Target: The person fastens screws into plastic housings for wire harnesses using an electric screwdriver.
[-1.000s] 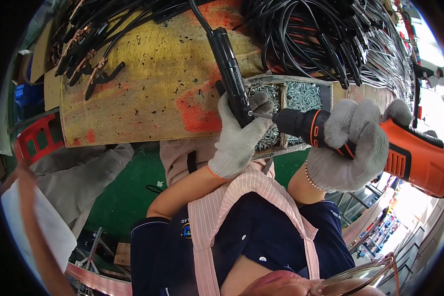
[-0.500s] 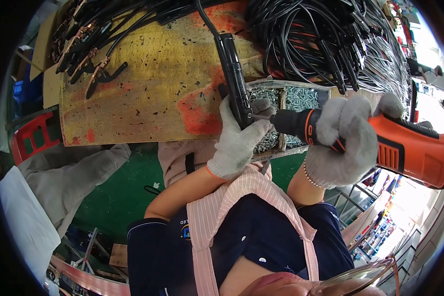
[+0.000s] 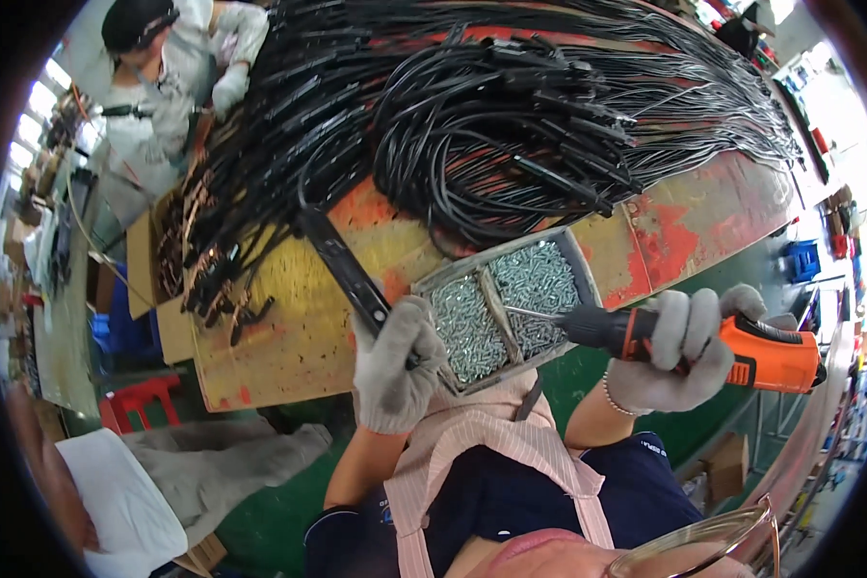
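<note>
My left hand point(image 3: 395, 366), in a grey work glove, is wrapped round the lower end of a long black plastic handle point(image 3: 339, 262). The handle leans up and to the left, with a round hole showing near my fingers. In my gloved right hand point(image 3: 679, 352) is an orange and black power screwdriver point(image 3: 771, 356), held level and pointing left. Its thin bit point(image 3: 535, 313) reaches over a two-part screw box point(image 3: 591, 270), close to the divider. Whether the tip touches the screws, I cannot tell. Small silver screws point(image 3: 539, 275) fill both compartments.
Coiled black cables point(image 3: 453, 144) with black handles heap up behind the box on a paint-stained table point(image 3: 279, 356). Copper-coloured clamp parts point(image 3: 223, 299) lie at the left beside a cardboard box point(image 3: 143, 260). Another person point(image 3: 178, 77) works at far left. A red stool point(image 3: 144, 400) stands below.
The screwdriver bit has come away from the handle and is now over the screw box. My left hand has drawn the handle to the left, and the view has shifted.
</note>
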The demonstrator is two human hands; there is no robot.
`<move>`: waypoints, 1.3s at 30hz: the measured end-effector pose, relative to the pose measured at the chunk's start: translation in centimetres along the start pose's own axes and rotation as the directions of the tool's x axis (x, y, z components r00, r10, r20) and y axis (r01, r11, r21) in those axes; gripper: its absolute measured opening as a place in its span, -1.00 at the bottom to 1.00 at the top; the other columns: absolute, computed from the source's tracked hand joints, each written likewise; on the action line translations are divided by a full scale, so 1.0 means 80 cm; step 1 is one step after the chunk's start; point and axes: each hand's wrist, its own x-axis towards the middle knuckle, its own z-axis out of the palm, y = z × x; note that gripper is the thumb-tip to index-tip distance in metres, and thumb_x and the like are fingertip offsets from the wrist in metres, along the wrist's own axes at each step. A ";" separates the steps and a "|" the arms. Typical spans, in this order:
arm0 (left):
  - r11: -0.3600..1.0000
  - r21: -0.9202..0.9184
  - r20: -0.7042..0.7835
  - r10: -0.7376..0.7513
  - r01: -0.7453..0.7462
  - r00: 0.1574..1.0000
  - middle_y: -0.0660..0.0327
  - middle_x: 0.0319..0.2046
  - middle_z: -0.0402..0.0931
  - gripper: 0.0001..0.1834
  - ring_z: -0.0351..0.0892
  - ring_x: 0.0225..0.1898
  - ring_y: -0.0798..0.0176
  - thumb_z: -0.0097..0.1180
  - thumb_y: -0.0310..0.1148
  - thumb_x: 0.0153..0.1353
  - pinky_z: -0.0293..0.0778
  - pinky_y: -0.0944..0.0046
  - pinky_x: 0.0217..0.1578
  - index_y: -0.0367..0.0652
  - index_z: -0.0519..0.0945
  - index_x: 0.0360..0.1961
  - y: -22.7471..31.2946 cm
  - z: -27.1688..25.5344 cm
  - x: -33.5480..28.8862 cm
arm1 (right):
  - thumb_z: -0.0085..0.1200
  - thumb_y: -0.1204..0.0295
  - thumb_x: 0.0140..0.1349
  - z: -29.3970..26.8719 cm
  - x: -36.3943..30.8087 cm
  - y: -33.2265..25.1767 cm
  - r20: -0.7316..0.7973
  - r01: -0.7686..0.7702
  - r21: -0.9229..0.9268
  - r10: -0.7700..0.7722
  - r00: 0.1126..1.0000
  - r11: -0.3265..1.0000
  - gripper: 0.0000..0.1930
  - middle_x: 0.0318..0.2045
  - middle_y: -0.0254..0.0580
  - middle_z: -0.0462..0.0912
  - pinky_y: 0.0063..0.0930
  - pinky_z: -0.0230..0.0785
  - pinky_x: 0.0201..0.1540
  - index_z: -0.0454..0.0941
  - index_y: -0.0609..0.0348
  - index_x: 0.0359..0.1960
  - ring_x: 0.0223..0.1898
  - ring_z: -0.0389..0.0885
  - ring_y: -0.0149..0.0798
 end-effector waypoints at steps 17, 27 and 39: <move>0.938 0.347 0.487 -0.177 -0.004 0.855 -0.04 0.05 0.34 -0.08 0.46 -0.03 0.21 0.24 -0.42 0.14 0.57 0.12 -0.10 -0.44 -0.13 0.32 -0.097 0.303 0.218 | -0.13 0.72 0.17 -0.038 0.005 -0.054 -0.476 0.016 -0.421 -0.236 0.847 0.907 -0.28 -0.12 -0.20 0.42 -0.67 0.14 -0.67 0.01 -0.09 0.36 -0.57 0.25 -0.52; -0.017 0.801 0.578 0.279 -0.598 0.767 0.15 -0.39 0.56 -0.57 0.57 -0.38 0.29 0.19 -0.54 0.12 0.50 0.33 -0.27 -0.22 0.47 0.06 0.019 -0.015 0.096 | 0.12 0.62 0.03 -0.078 -0.041 0.038 -0.467 -0.711 -0.639 0.586 0.662 0.293 -0.15 -0.25 -0.18 0.47 -0.49 0.44 -0.35 -0.03 0.08 0.38 -0.32 0.49 -0.37; -0.760 0.388 -0.118 0.520 0.522 0.846 0.11 -0.32 0.61 -0.79 0.64 -0.29 0.02 0.03 -0.29 0.17 0.56 0.08 -0.35 0.05 0.56 -0.15 0.177 -0.200 0.042 | 0.36 0.39 -0.09 -0.094 -0.045 0.078 0.272 0.430 -0.862 0.471 0.839 -0.267 -0.30 0.00 -0.02 0.51 -0.18 0.35 0.06 0.38 0.14 0.16 0.02 0.47 0.01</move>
